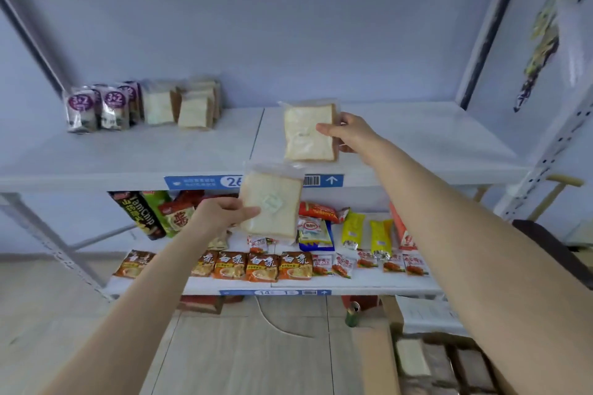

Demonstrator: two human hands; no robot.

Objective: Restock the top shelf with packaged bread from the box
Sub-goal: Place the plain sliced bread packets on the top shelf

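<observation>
While outstretched, right hand (349,135) around bread (308,133).

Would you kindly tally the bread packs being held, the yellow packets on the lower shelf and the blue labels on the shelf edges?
held bread packs: 2
yellow packets: 2
blue shelf labels: 2
Total: 6

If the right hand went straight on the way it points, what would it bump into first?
Probably the back wall. The right hand holds its bread over a bare stretch of the top shelf, and nothing shows between it and the wall. Depth is hard to judge.
</observation>
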